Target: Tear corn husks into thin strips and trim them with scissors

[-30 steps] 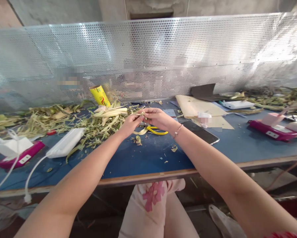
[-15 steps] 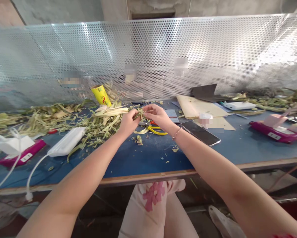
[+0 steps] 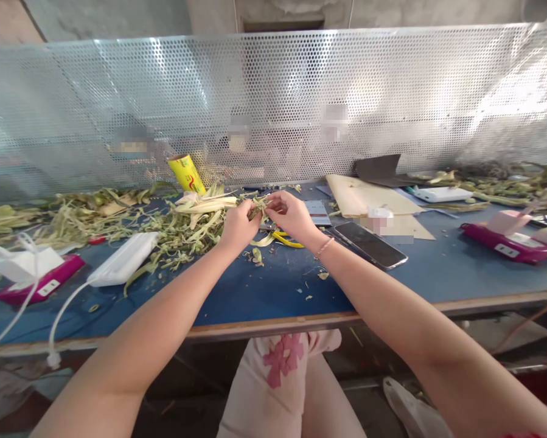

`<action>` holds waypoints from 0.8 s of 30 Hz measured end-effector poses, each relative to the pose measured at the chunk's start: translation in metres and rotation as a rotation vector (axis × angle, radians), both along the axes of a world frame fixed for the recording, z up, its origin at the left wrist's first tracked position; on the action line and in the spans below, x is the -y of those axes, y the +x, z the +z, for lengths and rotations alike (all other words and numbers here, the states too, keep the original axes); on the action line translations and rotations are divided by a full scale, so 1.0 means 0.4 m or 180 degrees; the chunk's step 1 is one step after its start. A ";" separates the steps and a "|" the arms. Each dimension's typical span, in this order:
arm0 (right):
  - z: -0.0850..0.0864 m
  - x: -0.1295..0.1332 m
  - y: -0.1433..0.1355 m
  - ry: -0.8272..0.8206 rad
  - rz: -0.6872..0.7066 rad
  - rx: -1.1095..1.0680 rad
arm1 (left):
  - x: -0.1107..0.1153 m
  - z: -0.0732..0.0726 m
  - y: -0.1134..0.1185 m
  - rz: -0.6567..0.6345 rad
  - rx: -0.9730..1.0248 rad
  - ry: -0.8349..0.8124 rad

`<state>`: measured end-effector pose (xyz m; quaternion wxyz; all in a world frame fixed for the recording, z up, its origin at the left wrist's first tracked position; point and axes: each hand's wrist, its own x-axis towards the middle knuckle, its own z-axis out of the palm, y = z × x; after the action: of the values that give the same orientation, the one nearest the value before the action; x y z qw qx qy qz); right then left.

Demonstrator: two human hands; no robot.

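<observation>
A small bunch of dried green plant pieces (image 3: 258, 205) is held between my two hands over the blue table. My left hand (image 3: 239, 227) is closed round its left side. On its right side, the fingers of my right hand (image 3: 291, 216) are pinched on the same bunch. To the left of my left hand lies a heap of dry stems and leaves (image 3: 188, 234), with pale husk-like leaves (image 3: 207, 205) on top. Yellow-handled scissors or pliers (image 3: 288, 241) lie partly hidden under my right hand.
A black phone (image 3: 371, 243) and brown paper (image 3: 364, 198) lie to the right. A yellow tube (image 3: 186, 174) leans behind the heap. White power bank (image 3: 125, 260) and magenta power strips (image 3: 42, 281) hold cables. A perforated metal screen (image 3: 282, 79) stands behind.
My right hand has shifted slightly, covering the red part of the tool beneath it. My left hand has barely moved, and both hands keep hold of the plant bunch.
</observation>
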<state>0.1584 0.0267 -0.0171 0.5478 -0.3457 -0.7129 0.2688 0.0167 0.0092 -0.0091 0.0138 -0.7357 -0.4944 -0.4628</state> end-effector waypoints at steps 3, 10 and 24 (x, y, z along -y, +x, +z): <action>0.003 0.001 -0.002 -0.0072 0.0000 -0.0095 | 0.000 0.001 0.000 0.0066 0.0041 -0.0020; 0.013 0.012 -0.010 -0.0670 0.0234 -0.0477 | -0.002 0.000 -0.001 0.0144 0.0059 -0.0053; -0.004 0.009 -0.027 -0.0956 0.0522 -0.0730 | 0.000 -0.003 -0.002 0.0285 -0.0122 -0.0041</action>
<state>0.1477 0.0230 -0.0186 0.5439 -0.3314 -0.6235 0.4534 0.0159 0.0092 -0.0104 0.0392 -0.7216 -0.5294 -0.4444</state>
